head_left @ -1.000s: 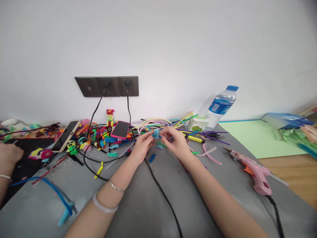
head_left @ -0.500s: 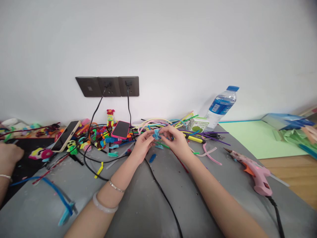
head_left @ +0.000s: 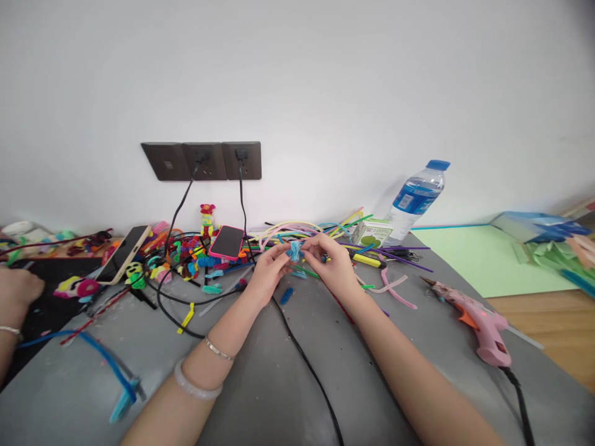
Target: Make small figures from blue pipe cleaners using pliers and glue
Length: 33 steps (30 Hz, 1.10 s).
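Observation:
Between the fingertips of both hands is a small light-blue pipe-cleaner piece (head_left: 295,250), held up over the middle of the table. My left hand (head_left: 268,270) pinches it from the left, thumb and forefinger closed. From the right my right hand (head_left: 332,263) pinches its other side. The fingers cover part of the piece, so its full shape cannot be made out. Below the hands a short dark-blue pipe-cleaner piece (head_left: 287,295) lies on the grey table (head_left: 279,378), apart from them. Behind my fingers lies a bundle of coloured pipe cleaners (head_left: 297,229).
A pink glue gun (head_left: 483,334) lies at right, near a leaning water bottle (head_left: 416,201) and a small carton (head_left: 372,234). Phones (head_left: 227,242) and pipe-cleaner figures (head_left: 136,275) crowd the left. A black cable (head_left: 307,365) crosses the front. Another person's hand (head_left: 18,294) is at far left.
The light-blue piece has turned slightly between my fingertips and looks more upright. Both hands have stayed in nearly the same place.

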{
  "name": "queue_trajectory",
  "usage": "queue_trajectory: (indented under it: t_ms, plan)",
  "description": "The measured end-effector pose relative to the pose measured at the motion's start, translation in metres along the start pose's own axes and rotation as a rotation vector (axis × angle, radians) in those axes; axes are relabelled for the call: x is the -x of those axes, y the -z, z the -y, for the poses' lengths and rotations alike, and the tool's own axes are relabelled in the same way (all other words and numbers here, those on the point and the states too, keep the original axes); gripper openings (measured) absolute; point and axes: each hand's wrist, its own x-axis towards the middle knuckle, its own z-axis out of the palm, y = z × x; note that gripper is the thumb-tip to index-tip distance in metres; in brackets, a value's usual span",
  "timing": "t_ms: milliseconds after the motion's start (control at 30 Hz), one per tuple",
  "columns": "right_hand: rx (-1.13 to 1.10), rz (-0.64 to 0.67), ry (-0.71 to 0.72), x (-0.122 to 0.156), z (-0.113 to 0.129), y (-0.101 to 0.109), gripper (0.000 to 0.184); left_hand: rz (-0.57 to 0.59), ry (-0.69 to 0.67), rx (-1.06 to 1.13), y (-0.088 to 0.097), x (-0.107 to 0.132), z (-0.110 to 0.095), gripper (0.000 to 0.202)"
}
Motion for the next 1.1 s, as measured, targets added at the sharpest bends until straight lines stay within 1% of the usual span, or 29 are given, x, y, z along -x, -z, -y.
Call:
queue_trajectory:
  t_ms: [267,533,767,1100]
  plan:
    - [0.017,0.014,0.027,-0.0001,0.0005,0.001,0.011,-0.013,-0.011,0.012,0.0005,-0.0006,-0.0017,0.034]
    - [0.031,0.032,0.056,-0.0003,0.0001,0.0015,0.011,0.016,-0.005,0.053,0.0047,-0.0019,0.0014,0.033]
    - [0.036,0.051,0.049,-0.0007,0.0001,0.0027,0.011,0.022,-0.03,0.007,0.006,-0.0023,0.0017,0.029]
    - [0.021,0.059,0.048,-0.0008,-0.0012,0.0025,0.012,0.013,-0.029,-0.029,0.0046,-0.0019,-0.0012,0.033]
